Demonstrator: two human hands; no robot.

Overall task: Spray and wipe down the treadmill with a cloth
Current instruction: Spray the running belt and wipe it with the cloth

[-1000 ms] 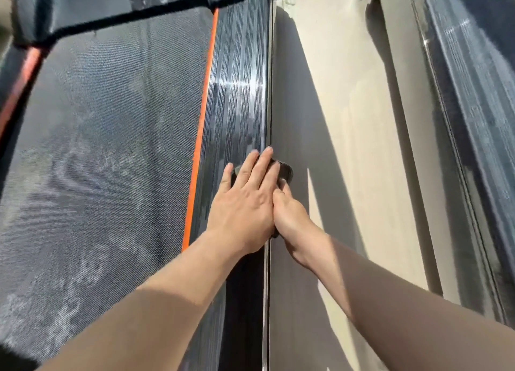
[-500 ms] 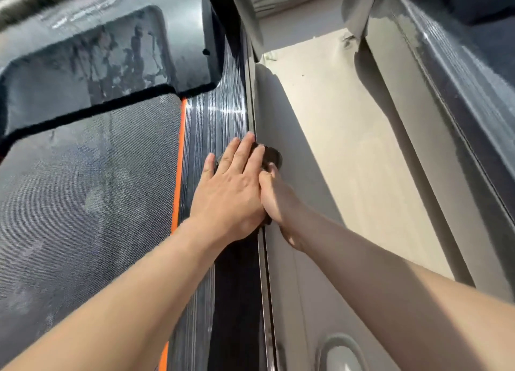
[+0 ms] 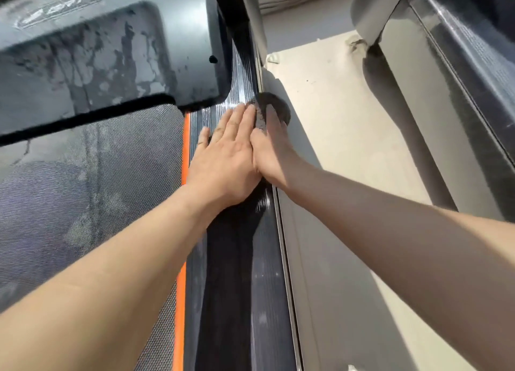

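Note:
The treadmill's black ribbed side rail [image 3: 237, 259] runs up the middle, with an orange stripe [image 3: 181, 287] and the grey belt [image 3: 97, 189] to its left. A dark cloth [image 3: 276, 110] lies over the rail's outer edge just below the motor cover [image 3: 111, 50]. My left hand [image 3: 225, 158] presses flat on the rail, its straight fingertips on the cloth. My right hand [image 3: 274, 147] holds the cloth at the rail's outer edge, touching my left hand. Its lower fingers are hidden down the side. No spray bottle is in view.
The motor cover is blotchy with wet and dusty patches, and the belt shows pale smears. A beige floor strip [image 3: 348, 147] lies right of the rail. Another dark machine frame [image 3: 459, 77] borders it on the far right.
Both hands have slid the cloth forward along the side rail, from mid-rail up to the edge of the motor cover. My view has moved forward with them.

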